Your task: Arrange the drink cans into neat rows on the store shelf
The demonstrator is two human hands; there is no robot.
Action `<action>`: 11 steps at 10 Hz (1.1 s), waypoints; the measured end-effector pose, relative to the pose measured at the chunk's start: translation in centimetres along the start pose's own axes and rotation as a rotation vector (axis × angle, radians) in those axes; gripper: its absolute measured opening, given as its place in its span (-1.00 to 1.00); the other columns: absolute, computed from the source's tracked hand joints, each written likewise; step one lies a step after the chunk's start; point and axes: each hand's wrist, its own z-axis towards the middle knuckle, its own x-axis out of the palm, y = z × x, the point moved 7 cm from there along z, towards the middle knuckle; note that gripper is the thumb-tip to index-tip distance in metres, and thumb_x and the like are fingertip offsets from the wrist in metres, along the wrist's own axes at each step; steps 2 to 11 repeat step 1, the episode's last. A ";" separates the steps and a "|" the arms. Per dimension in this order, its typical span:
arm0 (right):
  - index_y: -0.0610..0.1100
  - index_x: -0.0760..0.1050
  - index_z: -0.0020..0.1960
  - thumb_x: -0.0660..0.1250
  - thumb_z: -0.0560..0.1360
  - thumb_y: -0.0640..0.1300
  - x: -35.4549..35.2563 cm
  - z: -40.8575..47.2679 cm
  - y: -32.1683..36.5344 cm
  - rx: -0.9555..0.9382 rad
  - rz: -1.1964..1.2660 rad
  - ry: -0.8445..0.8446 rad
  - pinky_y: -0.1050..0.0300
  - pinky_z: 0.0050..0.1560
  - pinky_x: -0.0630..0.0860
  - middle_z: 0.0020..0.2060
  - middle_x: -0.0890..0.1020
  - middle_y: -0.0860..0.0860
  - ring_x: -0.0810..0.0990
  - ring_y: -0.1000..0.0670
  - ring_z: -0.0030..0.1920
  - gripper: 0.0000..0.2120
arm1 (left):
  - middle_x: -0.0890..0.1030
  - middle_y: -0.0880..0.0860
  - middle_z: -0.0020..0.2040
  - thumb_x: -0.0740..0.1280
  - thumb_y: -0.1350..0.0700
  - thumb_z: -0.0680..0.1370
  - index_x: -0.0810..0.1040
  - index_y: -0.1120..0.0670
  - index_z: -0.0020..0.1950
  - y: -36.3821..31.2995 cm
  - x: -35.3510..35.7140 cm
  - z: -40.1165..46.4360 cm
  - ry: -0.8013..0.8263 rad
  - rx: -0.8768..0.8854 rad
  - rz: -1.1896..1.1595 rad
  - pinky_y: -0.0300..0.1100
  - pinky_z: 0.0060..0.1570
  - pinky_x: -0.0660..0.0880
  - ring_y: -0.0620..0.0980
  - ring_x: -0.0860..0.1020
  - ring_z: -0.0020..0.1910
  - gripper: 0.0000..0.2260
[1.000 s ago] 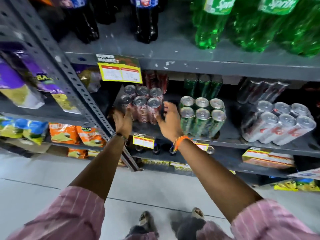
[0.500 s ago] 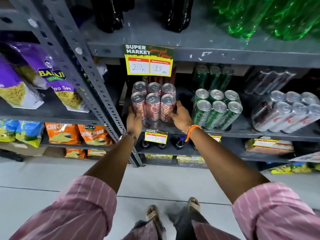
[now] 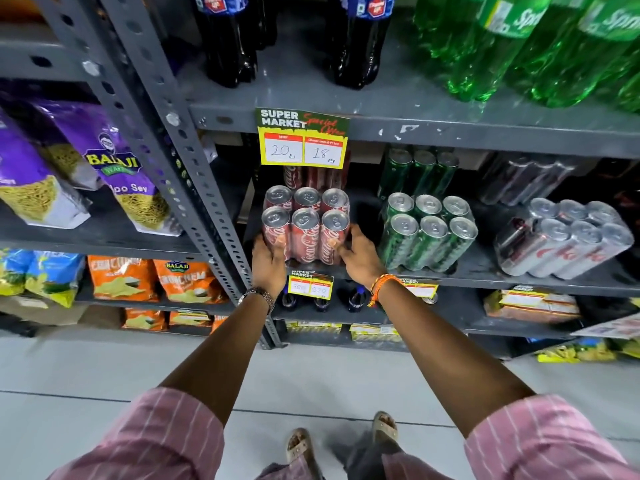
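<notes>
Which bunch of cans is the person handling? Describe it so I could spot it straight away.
Find the grey metal shelf below the big bottles, with three clusters of cans. The red cans are the leftmost cluster, under the yellow price card, with the left hand and right hand pressed to either side. The neighbours are green and silver.

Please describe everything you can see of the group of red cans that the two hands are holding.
The red cans are six slim metal cans with silver tops and white script, standing upright in two rows of three at the front of the grey shelf. The left hand presses the left side and the right hand the right side. More red cans stand behind them.
</notes>
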 end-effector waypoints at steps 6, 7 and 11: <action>-0.23 0.31 0.35 0.28 0.61 -0.18 0.0 -0.7 0.4 -0.002 -0.004 0.012 0.12 0.05 0.43 0.17 0.61 -0.19 0.60 -0.21 0.19 -0.65 | 0.40 0.25 0.45 0.20 0.01 0.63 0.23 0.26 0.48 -0.8 -0.2 -1.2 -0.023 0.023 0.092 0.08 0.40 0.37 0.22 0.41 0.42 -0.50; -0.23 0.31 0.35 0.28 0.61 -0.18 0.0 -0.7 0.4 -0.002 -0.004 0.012 0.12 0.05 0.43 0.17 0.61 -0.19 0.60 -0.21 0.19 -0.65 | 0.40 0.25 0.45 0.20 0.01 0.63 0.23 0.26 0.48 -0.8 -0.2 -1.2 -0.023 0.023 0.092 0.08 0.40 0.37 0.22 0.41 0.42 -0.50; -0.23 0.31 0.35 0.28 0.61 -0.18 0.0 -0.7 0.4 -0.002 -0.004 0.012 0.12 0.05 0.43 0.17 0.61 -0.19 0.60 -0.21 0.19 -0.65 | 0.40 0.25 0.45 0.20 0.01 0.63 0.23 0.26 0.48 -0.8 -0.2 -1.2 -0.023 0.023 0.092 0.08 0.40 0.37 0.22 0.41 0.42 -0.50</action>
